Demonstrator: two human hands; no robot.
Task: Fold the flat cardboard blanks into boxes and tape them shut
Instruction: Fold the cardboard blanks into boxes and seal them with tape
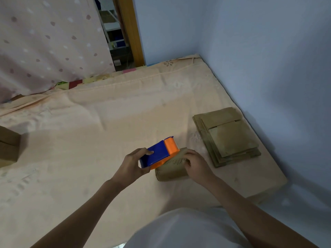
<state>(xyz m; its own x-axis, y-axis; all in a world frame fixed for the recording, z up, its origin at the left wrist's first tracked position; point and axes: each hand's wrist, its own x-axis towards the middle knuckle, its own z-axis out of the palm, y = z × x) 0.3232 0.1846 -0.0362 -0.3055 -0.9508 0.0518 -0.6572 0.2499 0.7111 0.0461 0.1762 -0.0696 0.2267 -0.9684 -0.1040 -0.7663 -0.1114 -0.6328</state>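
Observation:
A small folded cardboard box (170, 171) sits on the peach bedsheet in the middle of the view. My left hand (133, 164) grips a blue and orange tape dispenser (159, 154), whose orange end lies against the box's top. My right hand (194, 162) grips the box's right side, fingers curled over its top edge. To the right lies a stack of flat cardboard blanks (228, 137).
The bedsheet (89, 131) covers a mattress that runs to a blue wall (268, 59) at the right. Part of another cardboard box (8, 146) shows at the left edge. A spotted curtain (50, 42) hangs at the back left.

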